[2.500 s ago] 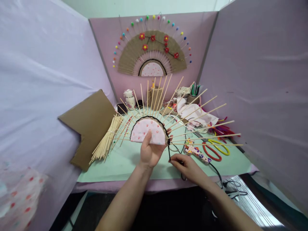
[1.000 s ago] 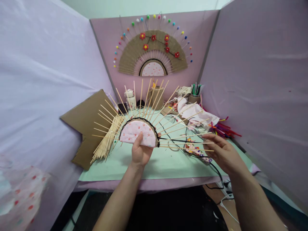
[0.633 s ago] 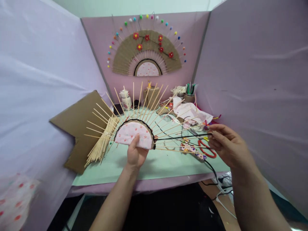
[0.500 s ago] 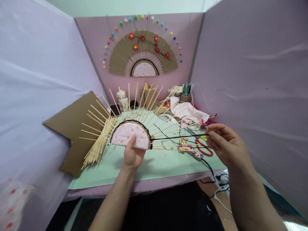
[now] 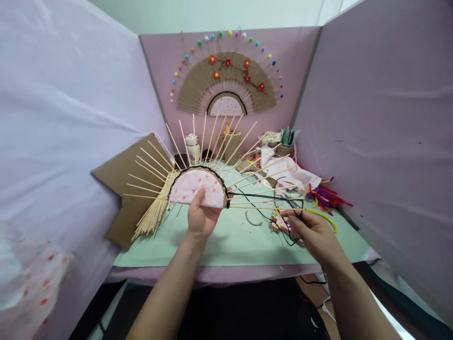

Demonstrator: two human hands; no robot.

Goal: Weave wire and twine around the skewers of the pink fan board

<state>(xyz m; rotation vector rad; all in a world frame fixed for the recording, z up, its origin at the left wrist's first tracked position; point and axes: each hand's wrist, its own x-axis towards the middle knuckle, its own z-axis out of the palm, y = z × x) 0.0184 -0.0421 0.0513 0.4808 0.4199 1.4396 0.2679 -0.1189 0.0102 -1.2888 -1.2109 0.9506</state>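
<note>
My left hand (image 5: pixel 203 215) grips the lower edge of a half-round fan base (image 5: pixel 187 187), thumb in front on its pink patterned cloth. Thin wooden sticks (image 5: pixel 204 137) spread outward from its curved rim, with black cord woven along that rim. From the base's right end the black cord (image 5: pixel 258 195) runs across to my right hand (image 5: pixel 307 231), whose fingers are pinched on it. Loops of the cord hang around those fingers. Behind my right hand lies a flower-patterned handle (image 5: pixel 279 221), partly hidden.
A bundle of sticks (image 5: pixel 153 212) leans by brown cardboard (image 5: pixel 123 182) at left. A finished fan (image 5: pixel 226 80) hangs on the back panel. Pink cloth (image 5: pixel 288 172), pipe cleaners (image 5: pixel 327 196), a white bottle (image 5: pixel 192 148) and a cardboard tube (image 5: pixel 232 146) stand or lie farther back.
My right hand has moved down and slightly inward, and the cord, taut before, now hangs in loose loops. The fan base has risen a little in my left hand.
</note>
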